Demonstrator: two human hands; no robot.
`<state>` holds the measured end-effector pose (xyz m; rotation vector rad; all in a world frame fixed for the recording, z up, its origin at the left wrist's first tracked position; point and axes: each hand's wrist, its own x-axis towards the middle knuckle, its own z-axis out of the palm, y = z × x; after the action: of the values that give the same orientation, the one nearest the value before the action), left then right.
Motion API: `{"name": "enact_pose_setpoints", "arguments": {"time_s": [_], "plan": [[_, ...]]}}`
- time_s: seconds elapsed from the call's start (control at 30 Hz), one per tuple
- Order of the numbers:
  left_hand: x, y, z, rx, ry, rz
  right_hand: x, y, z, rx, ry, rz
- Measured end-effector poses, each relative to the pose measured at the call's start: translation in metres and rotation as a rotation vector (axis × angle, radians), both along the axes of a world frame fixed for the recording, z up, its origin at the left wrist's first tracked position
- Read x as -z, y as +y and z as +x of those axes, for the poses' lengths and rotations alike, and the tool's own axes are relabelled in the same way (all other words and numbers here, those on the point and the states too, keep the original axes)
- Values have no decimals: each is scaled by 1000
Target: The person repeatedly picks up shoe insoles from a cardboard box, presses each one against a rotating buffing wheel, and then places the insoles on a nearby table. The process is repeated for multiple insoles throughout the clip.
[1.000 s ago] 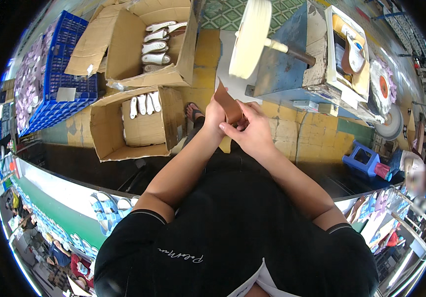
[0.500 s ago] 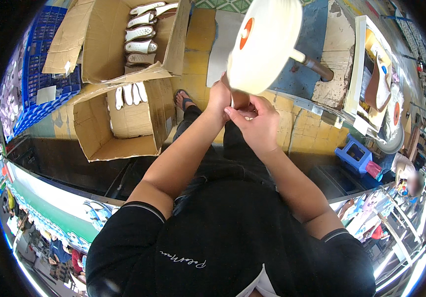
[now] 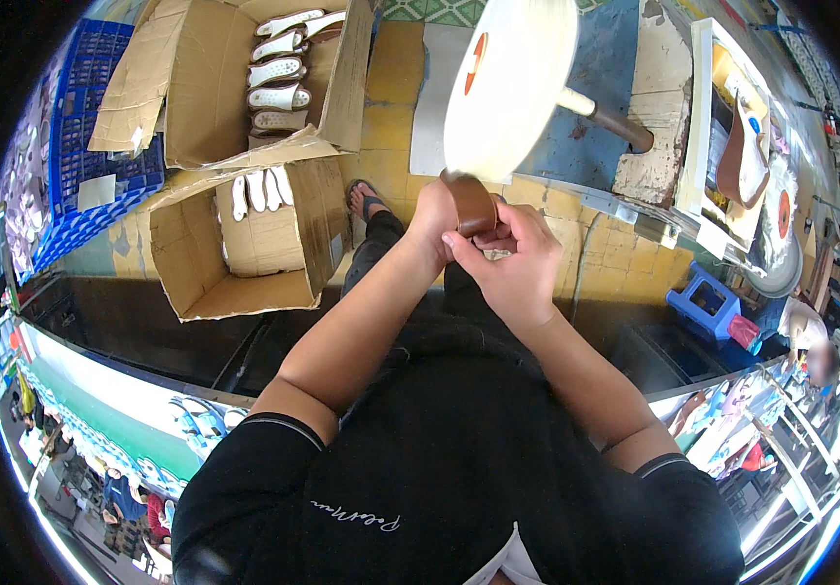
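A brown slipper (image 3: 475,205) is held between my two hands, its broad curved strap facing up. My left hand (image 3: 433,216) grips it from the left, most of its fingers hidden behind the slipper. At its right edge, my right hand (image 3: 525,255) is closed with thumb and curled fingers at the strap's lower rim. Just above is a large white buffing wheel (image 3: 507,107) with an orange-red centre, mounted on a metal shaft (image 3: 620,130). The slipper's far end meets the wheel's lower edge; whether they actually touch I cannot tell.
Two cardboard boxes on the left, an upper one (image 3: 205,88) and a lower one (image 3: 244,292), hold white-soled slippers. Beside them stands a blue crate (image 3: 98,97). To the right are a white tray (image 3: 701,127) with another brown slipper (image 3: 732,171) and a blue stool (image 3: 704,304).
The slipper has turned so that more of its brown strap shows, and it sits lower against the wheel's edge. My right hand has shifted slightly right and down with it.
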<state>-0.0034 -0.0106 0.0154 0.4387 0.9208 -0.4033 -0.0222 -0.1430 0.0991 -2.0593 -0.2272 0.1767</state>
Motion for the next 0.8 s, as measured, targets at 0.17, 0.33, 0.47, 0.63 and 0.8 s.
{"name": "enact_pose_setpoints", "arguments": {"time_s": [0.17,0.33,0.47,0.63,0.8], "plan": [[19,-5,15,53,-26,-24,7,0,16,-9,18,-160],[14,-10,-10,-1,-162,-237,-8,-11,-6,1,-149,6],[-20,-37,-40,-98,-166,-242,-36,-28,-18,-114,-337,-56],[-67,-39,-88,-55,-232,-194,-73,-59,-64,-228,-304,93],[-106,-43,-123,-133,-495,171,-95,-88,-97,-323,-288,126]]}}
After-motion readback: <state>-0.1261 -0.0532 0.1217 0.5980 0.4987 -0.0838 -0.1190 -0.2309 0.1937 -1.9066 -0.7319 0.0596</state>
